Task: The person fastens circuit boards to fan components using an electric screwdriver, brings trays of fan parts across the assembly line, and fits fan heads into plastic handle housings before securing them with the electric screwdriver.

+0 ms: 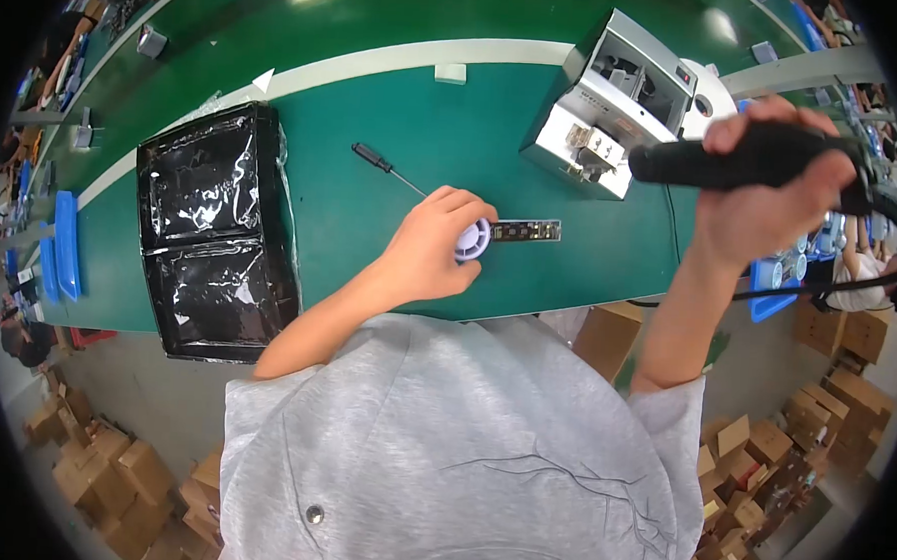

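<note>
My left hand (435, 241) is closed around a small round pale-lilac part (473, 240) with a spoked, fan-like face, at the middle of the green bench. Against its right side lies a narrow strip with a dark circuit board (527, 230); whether the two are joined is hidden. My right hand (763, 184) is raised at the right, fingers wrapped round a black corded electric screwdriver (694, 165). Its bit cannot be made out. Beyond my left fingers rests a hand screwdriver (372, 157) with a dark handle, its shaft reaching toward them.
A grey metal screw feeder (627, 98) stands at the back right, close to the raised tool. Two black trays (258, 172) with shiny plastic film lie at the left. A small white block (450, 74) sits at the back. Cardboard boxes (145, 472) are on the floor.
</note>
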### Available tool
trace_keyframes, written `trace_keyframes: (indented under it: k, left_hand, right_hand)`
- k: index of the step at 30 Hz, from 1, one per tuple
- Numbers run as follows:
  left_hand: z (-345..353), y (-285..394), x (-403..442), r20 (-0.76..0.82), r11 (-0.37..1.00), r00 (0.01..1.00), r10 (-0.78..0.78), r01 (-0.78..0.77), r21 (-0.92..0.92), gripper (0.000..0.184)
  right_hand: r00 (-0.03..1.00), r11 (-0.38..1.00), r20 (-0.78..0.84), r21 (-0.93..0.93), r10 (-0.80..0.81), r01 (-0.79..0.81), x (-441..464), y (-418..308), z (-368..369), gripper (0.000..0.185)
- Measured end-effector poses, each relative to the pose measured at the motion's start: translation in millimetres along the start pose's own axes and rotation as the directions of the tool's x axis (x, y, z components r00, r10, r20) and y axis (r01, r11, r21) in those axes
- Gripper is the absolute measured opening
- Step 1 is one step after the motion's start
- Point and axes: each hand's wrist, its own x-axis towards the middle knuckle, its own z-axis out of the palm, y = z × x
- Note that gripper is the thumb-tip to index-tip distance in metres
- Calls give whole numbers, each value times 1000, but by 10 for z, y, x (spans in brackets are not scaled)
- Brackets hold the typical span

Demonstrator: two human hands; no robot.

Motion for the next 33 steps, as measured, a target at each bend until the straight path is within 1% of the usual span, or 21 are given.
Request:
trace_keyframes:
  k: [2, 3, 4, 6, 7, 9, 10, 12, 13, 15, 17, 18, 19, 21, 24, 26, 27, 29, 30, 33]
  left_hand:
    - [40, 10, -18, -16, 1000, 1000, -19, 19, 17, 42]
    - [55, 16, -23, -29, 998, 999, -37, 38, 40, 41]
    - [57, 33, -19, -30, 999, 999, -41, 42, 34, 41]
    - [48, 73, -18, -100, 997, 995, 9, -2, 76, 36]
    - [69, 63, 5, -100, 997, 995, 4, 4, 75, 36]
    - [149, 53, 42, -169, 988, 983, 70, -45, 147, 31]
    - [194, 30, 40, -160, 989, 985, 62, -39, 142, 31]
    - [293, -16, 47, -181, 980, 980, 87, -52, 193, 23]
    - [302, -14, 33, -169, 981, 982, 82, -50, 185, 23]
    - [258, -1, 72, -144, 974, 988, 61, -28, 226, 21]
    - [242, -3, 113, -133, 973, 989, 70, -38, 227, 21]
    - [243, 3, 112, -124, 972, 989, 79, -49, 230, 21]
    - [245, 8, 116, -117, 973, 990, 77, -49, 227, 21]
    - [265, 27, 119, -111, 943, 984, 138, -96, 318, 17]
    - [284, 29, 122, -85, 949, 991, 108, -77, 306, 16]
    - [292, 30, 122, -86, 951, 991, 102, -71, 300, 16]
    - [294, 31, 117, -89, 953, 992, 93, -63, 296, 15]
    - [295, 19, 117, -103, 951, 989, 110, -74, 301, 17]
    - [295, 15, 121, -118, 948, 985, 126, -85, 307, 20]
    - [291, 19, 120, -123, 950, 985, 124, -82, 301, 19]
  right_hand:
    - [999, 992, -35, -126, -28, 23, 29, 105, 112, 41]
    - [996, 986, -77, -162, -47, 34, 20, 140, 189, 43]
    - [996, 981, -74, -195, -42, 27, 4, 185, 203, 44]
    - [998, 971, -42, -239, -42, 31, -69, 259, 233, 44]
    - [998, 971, -42, -238, -37, 26, -88, 276, 250, 44]
    - [999, 987, -44, -162, -9, 2, -150, 285, 255, 42]
    - [1000, 987, -26, -158, -14, 9, -182, 261, 253, 40]
    - [999, 998, -48, -60, 9, -12, -287, 235, 250, 40]
    - [996, 991, -1, -94, 93, -93, -351, 211, 178, 39]
    - [974, 946, -20, -234, 228, -226, -539, 106, 68, 58]
    - [975, 955, 1, -204, 221, -216, -637, 31, -52, 60]
    - [977, 952, 18, -229, 214, -205, -653, -7, -81, 61]
    - [992, 984, -30, -127, 124, -127, -650, 29, -40, 65]
    - [989, 980, -63, -138, 134, -141, -691, 41, -52, 65]
    - [985, 980, -108, -136, 133, -147, -725, 67, -83, 63]
    - [976, 941, -58, -262, 208, -216, -755, 64, -139, 62]
    - [976, 941, -59, -262, 208, -216, -762, 76, -138, 62]
    - [971, 935, -110, -267, 212, -234, -763, 107, -121, 62]
    - [971, 935, -108, -267, 212, -234, -758, 109, -119, 62]
    - [964, 927, -127, -271, 233, -260, -746, 113, -109, 61]
